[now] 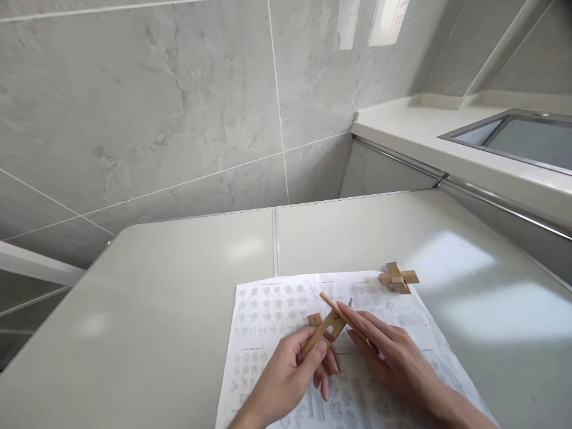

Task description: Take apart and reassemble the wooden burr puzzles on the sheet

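My left hand (290,369) is closed on a flat wooden puzzle piece (316,335) with a hole through it, thumb on top. A slim wooden puzzle stick (329,301) lies across the far end of that piece, gripped by the fingers of my right hand (395,351). The two pieces appear to touch. Just beyond my left fingers shows a small wooden block (314,319) with a dark mark; whether it rests on the paper or is held I cannot tell. My fingers hide parts of the wood.
Beneath my hands is a printed sheet (231,345) covered in small diagrams. On its far right corner sits a cross-shaped wooden puzzle (399,279). The pale table (156,310) has a seam across it. Behind are a grey tiled wall (201,107) and a counter with a sink (527,140).
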A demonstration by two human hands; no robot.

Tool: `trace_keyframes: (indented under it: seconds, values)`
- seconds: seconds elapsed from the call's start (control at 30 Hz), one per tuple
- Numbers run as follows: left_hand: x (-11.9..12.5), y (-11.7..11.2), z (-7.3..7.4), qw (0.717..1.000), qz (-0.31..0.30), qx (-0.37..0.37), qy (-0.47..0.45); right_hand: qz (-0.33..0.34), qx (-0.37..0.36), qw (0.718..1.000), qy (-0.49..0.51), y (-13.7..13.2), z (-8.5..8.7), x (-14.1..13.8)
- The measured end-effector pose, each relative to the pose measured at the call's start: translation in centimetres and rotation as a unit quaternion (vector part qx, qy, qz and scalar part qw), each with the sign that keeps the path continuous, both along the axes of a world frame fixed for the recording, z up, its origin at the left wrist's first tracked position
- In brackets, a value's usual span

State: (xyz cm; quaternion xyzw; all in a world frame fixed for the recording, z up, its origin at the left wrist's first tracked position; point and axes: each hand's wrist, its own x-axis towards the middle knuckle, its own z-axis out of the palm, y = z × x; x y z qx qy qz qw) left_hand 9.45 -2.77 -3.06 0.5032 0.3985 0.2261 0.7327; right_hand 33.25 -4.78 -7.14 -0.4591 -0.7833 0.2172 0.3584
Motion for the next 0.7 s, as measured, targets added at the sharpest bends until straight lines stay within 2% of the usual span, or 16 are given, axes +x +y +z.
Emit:
trace_keyframes:
  seconds: [0.33,0.6,0.7]
  values:
    - [0.11,0.01,-0.15,1.0,-0.004,-0.005,-0.004,0.021,-0.012,0.999,0.032,0.22,0.39,0.34]
    - [0.46,-0.32,-0.11,1.0,0.01,-0.008,-0.008,0.013,0.002,1.0,0.022,0.25,0.37,0.38]
    - [0.57,-0.25,0.1,1.0,0.008,-0.004,-0.008,0.034,-0.016,0.999,0.012,0.16,0.46,0.35]
